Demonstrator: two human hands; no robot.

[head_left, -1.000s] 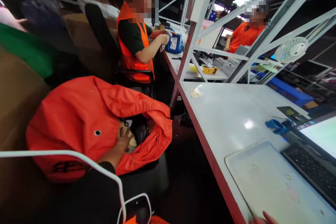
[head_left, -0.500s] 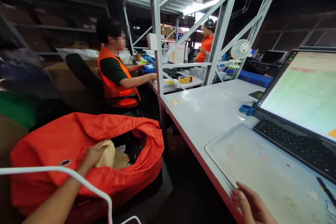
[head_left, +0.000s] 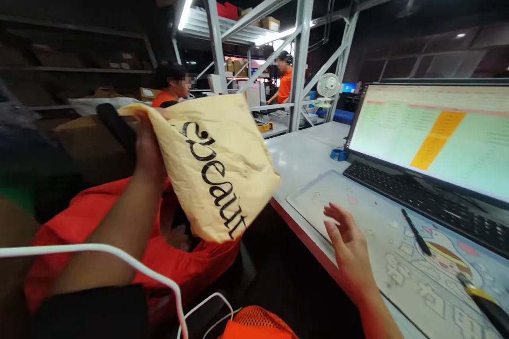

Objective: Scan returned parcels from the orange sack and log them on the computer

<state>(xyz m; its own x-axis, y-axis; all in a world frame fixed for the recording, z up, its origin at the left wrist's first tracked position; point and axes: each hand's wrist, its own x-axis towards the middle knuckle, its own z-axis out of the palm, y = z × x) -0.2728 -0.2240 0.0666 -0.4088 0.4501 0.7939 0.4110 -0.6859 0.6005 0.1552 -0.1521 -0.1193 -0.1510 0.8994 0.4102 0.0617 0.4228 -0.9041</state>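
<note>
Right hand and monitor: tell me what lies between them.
In the head view, part of the pale mat, then the black keyboard, lie between the right hand and the monitor.

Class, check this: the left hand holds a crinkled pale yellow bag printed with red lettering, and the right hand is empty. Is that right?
Not quite. In the head view, the printed lettering on the crinkled pale yellow bag is black, not red. The left hand does hold it, and the right hand is empty.
</note>
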